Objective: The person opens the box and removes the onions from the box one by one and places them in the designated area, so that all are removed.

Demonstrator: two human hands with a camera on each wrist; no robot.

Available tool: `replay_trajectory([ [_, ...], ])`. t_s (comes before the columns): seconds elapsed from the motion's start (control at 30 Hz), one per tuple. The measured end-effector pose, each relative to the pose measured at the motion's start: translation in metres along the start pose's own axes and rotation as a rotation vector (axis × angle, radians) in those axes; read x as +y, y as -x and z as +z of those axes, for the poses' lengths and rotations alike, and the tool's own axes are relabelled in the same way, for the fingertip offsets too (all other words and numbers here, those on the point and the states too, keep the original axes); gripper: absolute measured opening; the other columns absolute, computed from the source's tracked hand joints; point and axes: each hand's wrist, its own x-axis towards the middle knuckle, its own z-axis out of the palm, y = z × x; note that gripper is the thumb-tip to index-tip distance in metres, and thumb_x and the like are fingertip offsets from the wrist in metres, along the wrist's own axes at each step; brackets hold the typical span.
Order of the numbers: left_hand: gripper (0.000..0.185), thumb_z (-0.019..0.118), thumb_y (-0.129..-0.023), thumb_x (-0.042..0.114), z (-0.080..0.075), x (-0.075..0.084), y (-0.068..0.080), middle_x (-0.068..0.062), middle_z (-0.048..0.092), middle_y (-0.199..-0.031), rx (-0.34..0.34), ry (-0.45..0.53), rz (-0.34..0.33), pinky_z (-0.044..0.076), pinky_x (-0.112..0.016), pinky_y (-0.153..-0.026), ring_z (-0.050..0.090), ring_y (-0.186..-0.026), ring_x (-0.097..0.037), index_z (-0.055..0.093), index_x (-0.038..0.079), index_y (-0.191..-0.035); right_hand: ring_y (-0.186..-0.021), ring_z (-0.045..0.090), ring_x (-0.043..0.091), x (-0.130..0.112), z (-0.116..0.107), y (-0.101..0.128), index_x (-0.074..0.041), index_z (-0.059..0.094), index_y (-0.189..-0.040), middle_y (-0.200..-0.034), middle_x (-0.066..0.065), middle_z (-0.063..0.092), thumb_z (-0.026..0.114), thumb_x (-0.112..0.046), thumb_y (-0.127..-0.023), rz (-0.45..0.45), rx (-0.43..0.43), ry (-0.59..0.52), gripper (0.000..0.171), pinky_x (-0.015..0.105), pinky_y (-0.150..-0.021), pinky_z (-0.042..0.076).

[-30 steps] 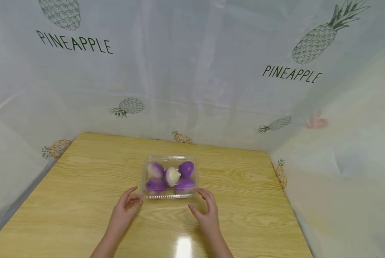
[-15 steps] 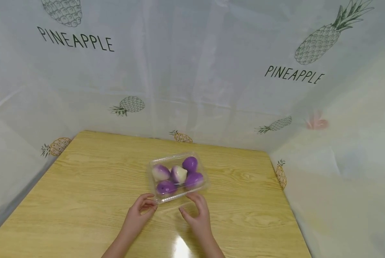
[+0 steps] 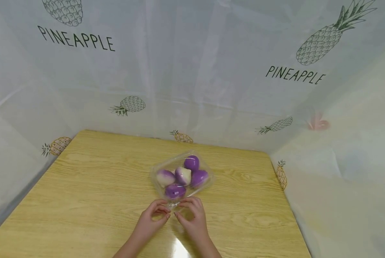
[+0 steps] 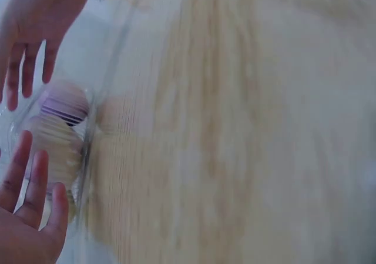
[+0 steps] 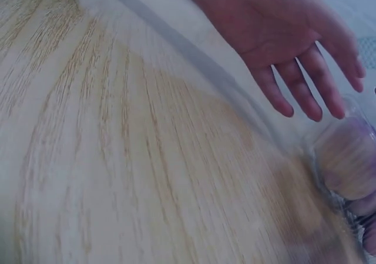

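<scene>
fingertips (image 3: 166, 214) meeting, both hands at clamshell corner (image 3: 173, 204)

A light wooden table (image 3: 82, 186) stands enclosed by translucent white sheeting (image 3: 192, 71) printed with pineapples and "PINEAPPLE".

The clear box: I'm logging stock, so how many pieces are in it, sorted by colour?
In the clear box:
Mostly purple pieces: 3
Pale pieces with some purple: 2
Total: 5
</scene>
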Motion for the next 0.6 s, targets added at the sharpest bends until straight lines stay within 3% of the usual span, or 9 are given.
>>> replay_trajectory([
  [0.2,0.036,0.076,-0.086,0.016,0.006,0.001,-0.001,0.01,0.068,-0.096,-0.018,0.007,0.057,0.056,-0.033,-0.088,0.064,-0.092,-0.012,0.06,0.013,-0.118,-0.108,0.051,0.022,-0.001,0.001,0.001,-0.01,0.069,-0.098,-0.109,0.001,0.063,0.083,-0.003,-0.072,0.02,-0.003,0.03,0.03,0.03,-0.099,0.043],
  [0.4,0.035,0.075,-0.087,0.02,0.01,0.002,-0.003,0.011,0.068,-0.097,-0.063,0.023,0.049,0.055,-0.033,-0.089,0.064,-0.093,-0.011,0.059,0.015,-0.118,-0.104,0.05,0.019,0.002,0.002,0.001,-0.011,0.07,-0.096,-0.103,-0.001,0.062,0.086,-0.008,-0.069,-0.013,0.017,0.107,0.031,0.031,-0.094,0.043],
  [0.6,0.029,0.077,-0.085,0.015,0.014,0.0,-0.007,0.005,0.069,-0.094,-0.055,0.087,0.034,0.056,-0.03,-0.087,0.065,-0.09,-0.014,0.062,0.01,-0.11,-0.102,0.049,0.018,0.006,0.004,0.001,-0.014,0.072,-0.091,-0.099,-0.004,0.061,0.088,-0.011,-0.064,-0.014,0.042,0.181,0.032,0.033,-0.093,0.041],
])
